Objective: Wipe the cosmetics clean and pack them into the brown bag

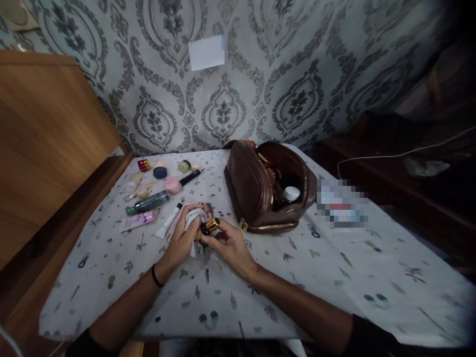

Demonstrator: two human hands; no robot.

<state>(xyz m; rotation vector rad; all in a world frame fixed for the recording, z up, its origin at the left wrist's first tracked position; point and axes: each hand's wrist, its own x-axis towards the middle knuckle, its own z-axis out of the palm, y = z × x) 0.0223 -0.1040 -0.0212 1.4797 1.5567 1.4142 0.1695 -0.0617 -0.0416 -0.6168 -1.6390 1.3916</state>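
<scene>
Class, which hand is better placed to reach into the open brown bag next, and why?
Probably the right hand: it is nearer the brown bag, while the left hand holds a white cloth farther away. It would first have to release the gold cap.

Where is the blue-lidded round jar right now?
In the head view, the blue-lidded jar stands on the table's far left part, between the red-and-gold jar and the green one.

a home room with damask wallpaper [223, 111] and patterned tablecloth [223, 317]
</scene>
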